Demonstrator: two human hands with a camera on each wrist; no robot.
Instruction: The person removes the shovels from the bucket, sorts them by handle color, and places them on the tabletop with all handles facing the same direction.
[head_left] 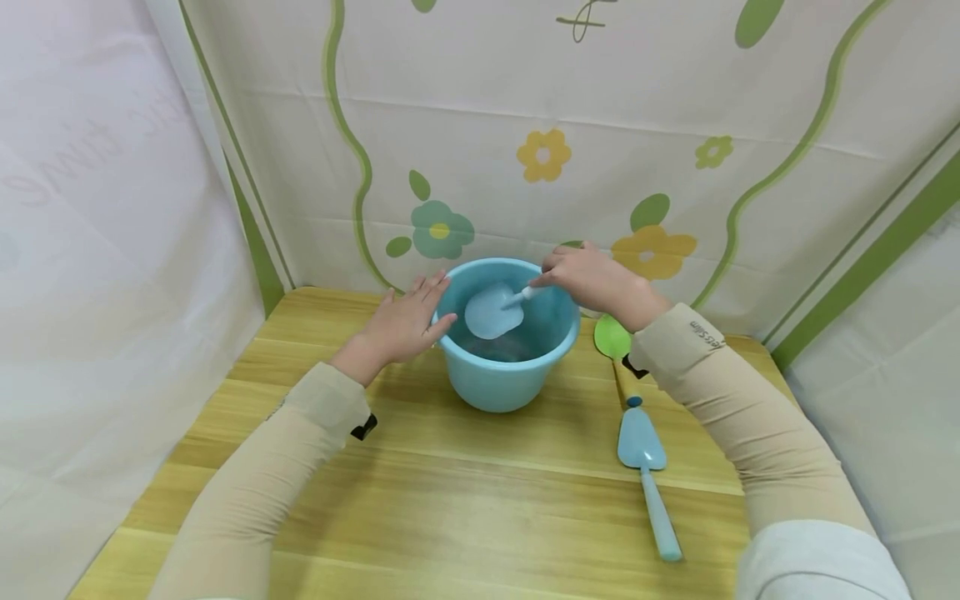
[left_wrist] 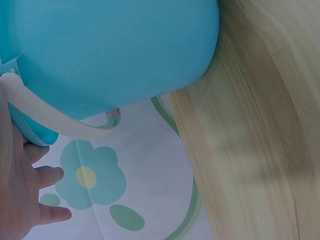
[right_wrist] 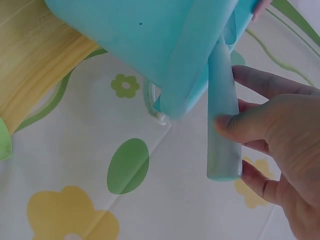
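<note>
A light blue bucket (head_left: pixel 497 387) stands upright on the table near its back edge. My left hand (head_left: pixel 397 325) rests on the left side of its rim, fingers spread; in the left wrist view, the bucket's white carrying handle (left_wrist: pixel 47 112) hangs beside that hand. With thumb and fingers, my right hand (head_left: pixel 592 279) grips the handle (right_wrist: pixel 223 115) of a light blue toy shovel (head_left: pixel 491 312) above the bucket's right rim. The shovel's broad blade slants down to the left within the bucket's mouth. The bucket's bottom is shadowed, so its contents cannot be made out.
Right of the bucket lies a green shovel (head_left: pixel 612 337) with a yellow handle, partly behind my right sleeve. Nearer me is a pointed light blue trowel (head_left: pixel 641 442). A flower-printed curtain (head_left: pixel 480 183) hangs right behind the wooden table (head_left: pixel 450 508).
</note>
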